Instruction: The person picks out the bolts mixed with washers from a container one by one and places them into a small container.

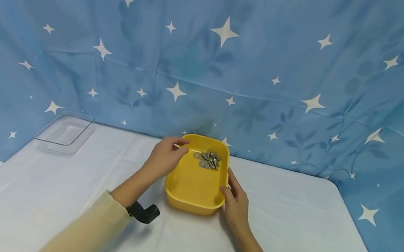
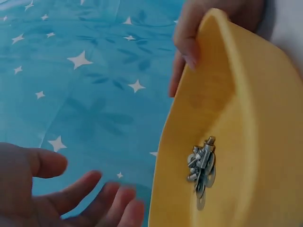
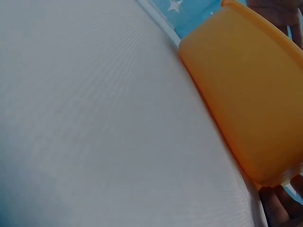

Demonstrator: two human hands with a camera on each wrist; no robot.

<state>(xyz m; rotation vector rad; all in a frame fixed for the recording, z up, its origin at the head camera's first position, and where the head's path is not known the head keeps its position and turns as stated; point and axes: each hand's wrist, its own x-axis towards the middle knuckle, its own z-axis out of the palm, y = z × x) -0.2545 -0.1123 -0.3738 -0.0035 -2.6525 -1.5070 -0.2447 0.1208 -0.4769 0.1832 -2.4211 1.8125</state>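
Observation:
A yellow plastic tub sits on the white table, a small heap of bolts and flat washers lying toward its far end. At the right wall, my right hand grips the tub, its thumb at the rim and its fingers along the outside; in the right wrist view these fingertips show low by the tub's base. My left hand hovers by the left rim. Its fingers are loosely spread with nothing between them in the left wrist view, apart from the metal parts.
A clear, shallow rectangular container stands at the table's far left corner. Behind the white-covered table hangs a blue curtain with white stars, close to the tub's far end. Black cameras are strapped to both wrists.

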